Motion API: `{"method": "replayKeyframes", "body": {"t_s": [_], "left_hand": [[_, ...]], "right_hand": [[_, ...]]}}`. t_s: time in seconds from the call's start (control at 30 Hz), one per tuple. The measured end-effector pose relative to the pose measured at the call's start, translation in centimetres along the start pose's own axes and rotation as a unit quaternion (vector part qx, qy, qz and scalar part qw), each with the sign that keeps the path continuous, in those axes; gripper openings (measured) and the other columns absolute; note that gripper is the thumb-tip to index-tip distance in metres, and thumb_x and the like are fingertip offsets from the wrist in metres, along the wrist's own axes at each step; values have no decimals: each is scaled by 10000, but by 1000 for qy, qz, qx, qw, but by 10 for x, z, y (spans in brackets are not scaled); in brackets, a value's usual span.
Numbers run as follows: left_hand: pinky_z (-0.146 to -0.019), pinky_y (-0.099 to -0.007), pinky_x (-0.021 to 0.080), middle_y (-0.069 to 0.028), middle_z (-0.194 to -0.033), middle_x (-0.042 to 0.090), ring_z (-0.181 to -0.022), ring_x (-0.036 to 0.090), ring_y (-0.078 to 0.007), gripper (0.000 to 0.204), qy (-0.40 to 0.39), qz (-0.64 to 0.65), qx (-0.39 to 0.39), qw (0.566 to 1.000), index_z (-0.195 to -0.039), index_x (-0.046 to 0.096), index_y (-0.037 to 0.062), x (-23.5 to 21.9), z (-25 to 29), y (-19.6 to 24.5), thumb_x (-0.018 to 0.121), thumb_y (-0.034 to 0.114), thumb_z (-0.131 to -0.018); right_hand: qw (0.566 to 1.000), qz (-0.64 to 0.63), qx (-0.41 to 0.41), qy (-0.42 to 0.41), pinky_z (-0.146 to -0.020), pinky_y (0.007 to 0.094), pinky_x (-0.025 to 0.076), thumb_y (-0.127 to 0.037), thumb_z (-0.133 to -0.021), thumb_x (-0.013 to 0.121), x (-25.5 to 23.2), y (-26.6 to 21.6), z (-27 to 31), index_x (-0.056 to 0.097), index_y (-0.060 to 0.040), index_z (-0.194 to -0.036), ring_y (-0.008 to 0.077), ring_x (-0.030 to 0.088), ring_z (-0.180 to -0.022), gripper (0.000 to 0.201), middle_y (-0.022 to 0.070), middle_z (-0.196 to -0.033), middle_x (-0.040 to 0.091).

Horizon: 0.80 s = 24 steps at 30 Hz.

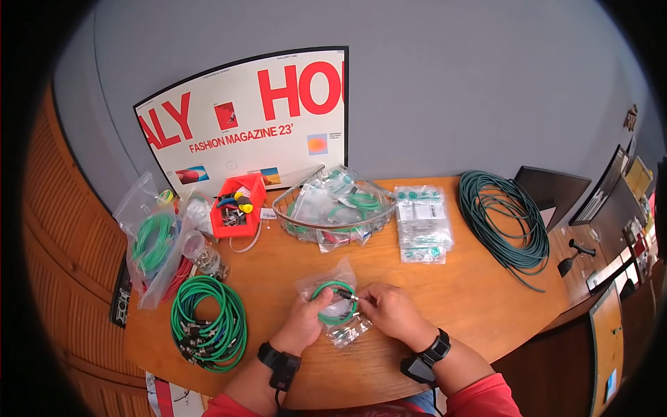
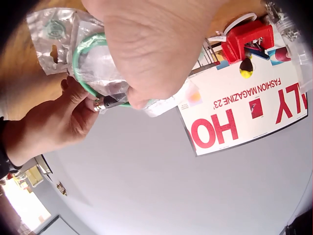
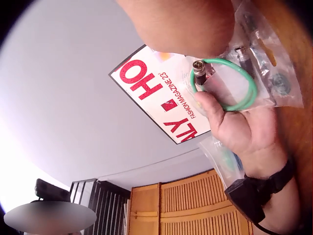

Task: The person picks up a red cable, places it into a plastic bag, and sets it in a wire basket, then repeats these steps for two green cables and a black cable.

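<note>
A small green cable coil [image 1: 334, 321] with dark, metal-tipped connectors lies against a clear plastic bag [image 1: 345, 333] over the table's front part. My left hand [image 1: 306, 321] grips coil and bag from the left, thumb on top. At the right, my right hand [image 1: 392, 310] pinches near the metal end of one connector [image 1: 345, 295]. The left wrist view shows that connector [image 2: 111, 102] between the two hands. In the right wrist view the left thumb presses the coil [image 3: 247, 101], and one connector [image 3: 199, 71] points up; the right fingertips are hidden there.
Bundled green cables [image 1: 208, 323] lie at left, near a bagged cable [image 1: 154, 240] and a clear jar [image 1: 201, 256]. Behind stand a red bin [image 1: 237, 206] with tools and a wire basket [image 1: 333, 224] of bags. Flat packets [image 1: 424, 226] and a dark cable coil [image 1: 501, 222] lie at right.
</note>
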<state>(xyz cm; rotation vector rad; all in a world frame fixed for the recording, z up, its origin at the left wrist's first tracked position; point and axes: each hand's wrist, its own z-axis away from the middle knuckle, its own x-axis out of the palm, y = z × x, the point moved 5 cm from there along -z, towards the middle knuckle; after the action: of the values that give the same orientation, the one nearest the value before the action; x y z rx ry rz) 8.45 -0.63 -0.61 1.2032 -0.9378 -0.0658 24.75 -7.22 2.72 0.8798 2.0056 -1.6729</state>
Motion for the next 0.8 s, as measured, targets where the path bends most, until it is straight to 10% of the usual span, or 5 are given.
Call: {"method": "replayKeyframes", "body": {"t_s": [0.47, 0.8], "left_hand": [[-866, -316, 543, -82, -1057, 705, -962, 671, -165, 287, 101, -116, 79, 985, -1151, 657, -17, -2, 2, 2, 623, 229, -1007], [-868, -316, 547, -91, -1054, 699, -957, 678, -172, 256, 127, -171, 82, 974, -1134, 643, -42, -12, 1, -3, 549, 175, -1036]], "right_hand": [[992, 80, 23, 93, -618, 415, 543, -190, -838, 691, -14, -8, 0, 711, -85, -880, 305, 694, -696, 114, 127, -797, 702], [975, 87, -158, 134, -630, 397, 545, -72, -828, 715, -12, -27, 3, 672, -59, -959, 311, 675, -740, 139, 111, -816, 677]]}}
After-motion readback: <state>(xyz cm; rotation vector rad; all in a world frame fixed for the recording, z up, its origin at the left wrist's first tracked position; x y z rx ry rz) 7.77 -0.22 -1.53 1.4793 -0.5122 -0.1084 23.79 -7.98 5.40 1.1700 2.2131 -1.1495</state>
